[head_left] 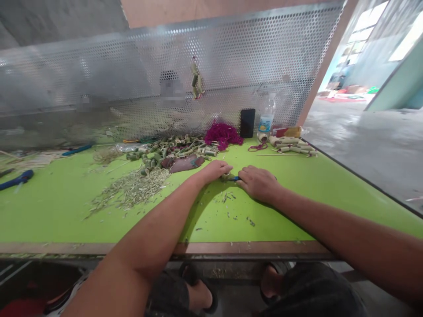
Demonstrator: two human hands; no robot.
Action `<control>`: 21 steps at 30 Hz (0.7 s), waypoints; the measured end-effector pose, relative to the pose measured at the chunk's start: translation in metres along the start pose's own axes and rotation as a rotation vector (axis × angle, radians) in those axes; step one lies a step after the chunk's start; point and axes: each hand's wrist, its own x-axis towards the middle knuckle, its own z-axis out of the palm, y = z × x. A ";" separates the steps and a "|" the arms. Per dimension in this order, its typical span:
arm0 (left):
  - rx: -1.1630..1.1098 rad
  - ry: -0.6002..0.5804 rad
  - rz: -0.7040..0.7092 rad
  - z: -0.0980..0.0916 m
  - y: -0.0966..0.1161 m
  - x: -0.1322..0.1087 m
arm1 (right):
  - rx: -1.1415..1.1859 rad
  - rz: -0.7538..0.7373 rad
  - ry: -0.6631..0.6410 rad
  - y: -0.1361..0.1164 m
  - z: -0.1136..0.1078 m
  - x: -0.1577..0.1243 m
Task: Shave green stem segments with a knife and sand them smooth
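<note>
My left hand (216, 171) is closed on a short bamboo tube (226, 175), its pale round end showing just below the fingers. My right hand (258, 181) lies close on the right, palm down, with its fingers wrapped round a blue-handled tool (235, 178). The tool's tip points left and meets or nearly meets the tube; its exact kind is hidden by the hand. Small grey-green shavings (228, 197) are scattered on the green tabletop (297, 211) below both hands.
Behind my left hand lie cut bamboo pieces (178, 145), a heap of shavings (135, 189) and purple yarn (222, 134). A black phone (247, 123), a plastic bottle (265, 121) and a bamboo bundle (291, 145) stand near the perforated metal screen (231, 66). Far left is a blue tool (20, 178).
</note>
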 end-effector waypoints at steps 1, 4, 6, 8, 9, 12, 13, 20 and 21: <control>0.006 0.002 -0.004 0.000 0.000 0.000 | 0.004 0.024 0.017 0.000 -0.001 0.000; 0.006 0.014 -0.014 0.001 0.001 0.000 | 0.005 0.046 0.028 -0.001 -0.002 0.001; 0.000 0.018 -0.012 0.001 0.002 0.000 | 0.010 0.027 -0.003 -0.002 -0.003 0.003; -0.004 0.018 0.002 0.001 0.002 0.001 | 0.014 0.003 -0.038 -0.001 -0.003 0.004; -0.005 0.015 0.010 0.001 0.002 0.001 | 0.016 -0.008 -0.052 -0.001 -0.003 0.005; -0.011 -0.009 0.026 0.000 0.002 0.003 | 0.009 -0.041 -0.061 0.001 -0.002 0.008; -0.012 -0.011 0.023 0.000 0.001 0.003 | 0.005 -0.050 -0.058 0.002 -0.001 0.009; -0.022 0.058 -0.090 0.004 0.001 0.002 | -0.004 -0.074 -0.069 0.002 0.004 0.012; -0.019 0.059 -0.075 0.005 0.001 0.001 | -0.005 -0.073 -0.057 0.002 0.003 0.011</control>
